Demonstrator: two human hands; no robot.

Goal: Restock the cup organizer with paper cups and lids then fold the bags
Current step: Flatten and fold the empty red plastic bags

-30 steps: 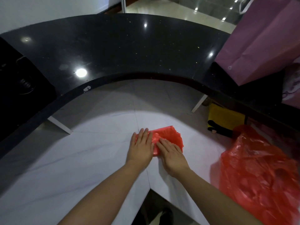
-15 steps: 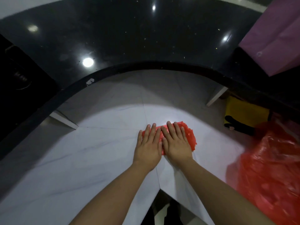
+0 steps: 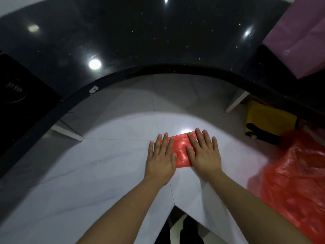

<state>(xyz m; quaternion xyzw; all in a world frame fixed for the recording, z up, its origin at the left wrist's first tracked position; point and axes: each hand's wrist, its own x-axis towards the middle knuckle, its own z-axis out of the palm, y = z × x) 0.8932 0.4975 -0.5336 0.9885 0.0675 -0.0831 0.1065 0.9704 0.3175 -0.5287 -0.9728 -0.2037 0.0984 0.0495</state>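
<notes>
Both hands, left hand [image 3: 161, 161] and right hand [image 3: 204, 155], press flat, fingers straight, on our folded red bag [image 3: 181, 152]; thin, slippery, springy film; we'd pinch the edges.

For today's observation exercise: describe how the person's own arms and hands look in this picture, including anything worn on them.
Both forearms are bare, with no sleeves in view. The left hand and the right hand wear no gloves, and no rings, watch or bracelet show. The fingernails look short and unpainted. No markings are visible on either arm.

no readable text, labels or numbers anywhere
</notes>
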